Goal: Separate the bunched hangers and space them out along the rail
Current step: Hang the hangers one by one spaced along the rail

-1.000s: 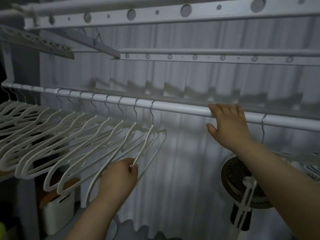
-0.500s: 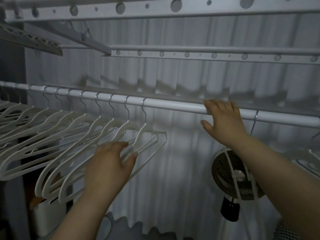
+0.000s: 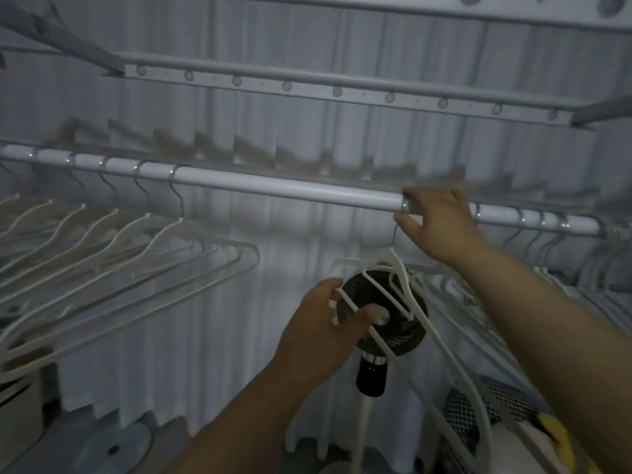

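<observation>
A white rail (image 3: 290, 191) runs left to right. On its left part hang several white hangers (image 3: 143, 254), spaced apart. Several more hangers (image 3: 561, 268) are bunched at the far right. One white hanger (image 3: 398, 285) hangs alone between the groups, its hook (image 3: 405, 206) on the rail. My right hand (image 3: 437, 224) curls over the rail right beside that hook, thumb underneath. Lower down, my left hand (image 3: 325, 323) holds that hanger's near arm between fingers and thumb. The image is blurred.
A round fan (image 3: 403, 333) on a black base stands behind the held hanger. A mesh basket (image 3: 499, 401) sits at the lower right, a white bin (image 3: 17, 415) at the lower left. Drying-rack bars (image 3: 307, 87) cross overhead, and a white curtain (image 3: 205, 319) hangs behind.
The view swung right. My left hand left the last hanger of the left group and now holds the lone hanger. My right hand is now at that hanger's hook.
</observation>
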